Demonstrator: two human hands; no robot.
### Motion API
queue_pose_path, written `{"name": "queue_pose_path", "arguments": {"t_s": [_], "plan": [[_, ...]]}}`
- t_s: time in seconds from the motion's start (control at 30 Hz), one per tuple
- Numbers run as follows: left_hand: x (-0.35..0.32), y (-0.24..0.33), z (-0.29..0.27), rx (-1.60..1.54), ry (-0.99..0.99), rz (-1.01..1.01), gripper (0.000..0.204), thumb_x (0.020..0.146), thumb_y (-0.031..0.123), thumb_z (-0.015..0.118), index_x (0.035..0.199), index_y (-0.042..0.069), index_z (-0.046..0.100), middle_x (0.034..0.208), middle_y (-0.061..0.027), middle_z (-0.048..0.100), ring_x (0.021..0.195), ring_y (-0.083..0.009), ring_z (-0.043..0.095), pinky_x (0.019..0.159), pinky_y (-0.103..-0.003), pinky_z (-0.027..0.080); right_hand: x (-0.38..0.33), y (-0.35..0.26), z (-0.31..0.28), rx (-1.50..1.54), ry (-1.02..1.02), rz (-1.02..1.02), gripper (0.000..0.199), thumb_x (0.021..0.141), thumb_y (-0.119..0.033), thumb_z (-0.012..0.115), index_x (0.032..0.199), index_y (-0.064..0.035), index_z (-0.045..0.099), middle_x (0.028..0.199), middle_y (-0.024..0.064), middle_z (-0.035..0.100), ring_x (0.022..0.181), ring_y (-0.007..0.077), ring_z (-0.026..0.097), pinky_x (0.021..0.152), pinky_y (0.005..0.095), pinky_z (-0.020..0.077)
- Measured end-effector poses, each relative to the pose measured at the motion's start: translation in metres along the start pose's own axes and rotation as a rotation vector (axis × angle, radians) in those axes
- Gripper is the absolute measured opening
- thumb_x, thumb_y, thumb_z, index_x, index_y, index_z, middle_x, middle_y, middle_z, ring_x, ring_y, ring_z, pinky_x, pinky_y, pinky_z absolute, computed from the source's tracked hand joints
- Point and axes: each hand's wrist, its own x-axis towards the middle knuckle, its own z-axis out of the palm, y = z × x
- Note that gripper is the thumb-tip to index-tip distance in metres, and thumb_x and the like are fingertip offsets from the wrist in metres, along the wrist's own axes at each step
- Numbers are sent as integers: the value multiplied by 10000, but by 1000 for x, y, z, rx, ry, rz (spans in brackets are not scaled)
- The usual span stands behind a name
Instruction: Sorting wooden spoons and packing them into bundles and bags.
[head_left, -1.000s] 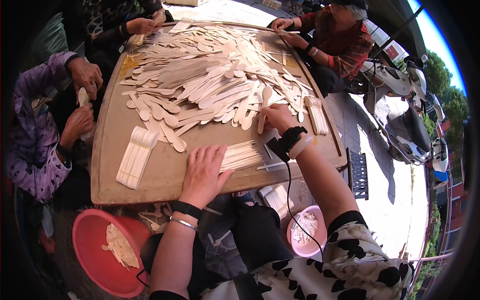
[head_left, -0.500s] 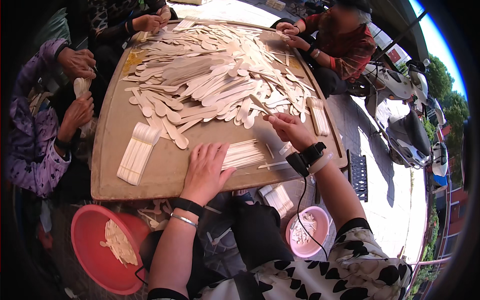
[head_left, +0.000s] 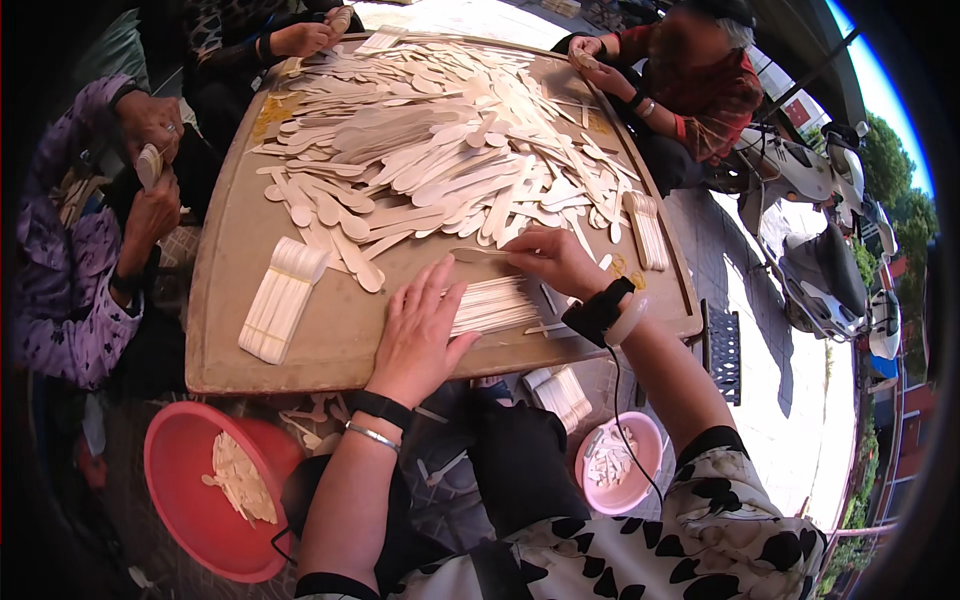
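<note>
Left hand point(head_left: 425, 325) lies flat, fingers spread, on aligned pale wooden sticks point(head_left: 495, 305) near the brown board's point(head_left: 330, 345) near edge; right hand point(head_left: 555, 260) pinches one stick. Large unsorted heap point(head_left: 450, 160) remains.
</note>
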Motion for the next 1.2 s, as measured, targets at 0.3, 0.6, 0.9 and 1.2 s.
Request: {"name": "queue_pose_path", "arguments": {"t_s": [0.3,0.6,0.9,1.2], "plan": [[-1,-2,-1,-10,-40,-18,612,884,295,760,1377,12,533,1392,-153,542,1340,-334,467,1178,-503,309,18,-38,33,46,-102,-247,162,929,-56,680,1065,-30,763,940,116,678,913,251,654,821,368,520],[-1,0,-5,3,-10,21,615,886,288,758,1388,19,528,1329,-131,566,1279,-320,497,1142,-484,339,50,-28,7,50,181,590,374,853,-344,775,923,23,770,803,140,751,737,222,714,720,348,554],[-1,-2,-3,14,-12,18,624,881,289,764,1390,15,530,1332,-128,562,1279,-317,498,1143,-481,340,12,-13,-20,477,202,735,187,900,-219,760,941,-50,691,866,55,745,661,104,708,515,223,448],[1,-1,-4,-48,-33,-4,626,878,259,764,1409,25,530,1372,-138,555,1296,-342,487,1155,-480,324,-32,7,-34,599,333,774,308,964,-167,674,1213,8,624,918,92,737,654,160,702,545,271,526]]}}
